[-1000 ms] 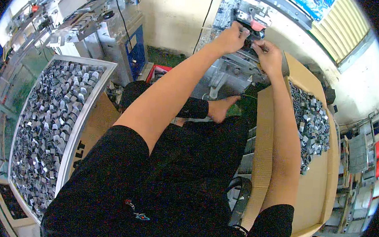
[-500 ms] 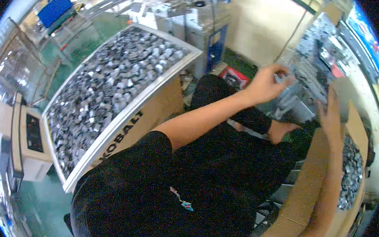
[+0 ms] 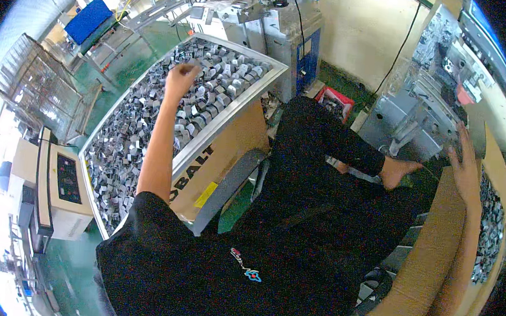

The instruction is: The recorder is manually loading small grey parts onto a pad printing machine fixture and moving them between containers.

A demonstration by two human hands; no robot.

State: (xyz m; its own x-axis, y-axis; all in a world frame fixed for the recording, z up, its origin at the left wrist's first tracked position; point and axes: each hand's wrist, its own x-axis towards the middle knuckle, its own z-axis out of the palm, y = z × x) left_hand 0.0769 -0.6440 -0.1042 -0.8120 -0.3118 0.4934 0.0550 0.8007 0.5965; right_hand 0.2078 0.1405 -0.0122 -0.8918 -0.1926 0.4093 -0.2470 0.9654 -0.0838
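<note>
Head view: left hand is over the far part of a wide silver-rimmed tray, full of small grey curved metal pieces. Pieces lie right under and around the fingers, with more on the near side toward the body. Left is clearly the nearer hand; right is well apart, across the body.

Tray's long axis runs upper right to lower left, left forearm crossing it. Pieces sit at mixed angles, no shared axis.

Left fingers curled, thumb side toward the right; tips blurred, can't tell if they pinch a piece or touch the pile.

Right hand: fingers spread, nothing visible in it, just beside the grey metal bench machine; contact unclear. Right forearm lies along the brown cardboard box, which holds a second heap of small grey metal parts to its right.
</note>
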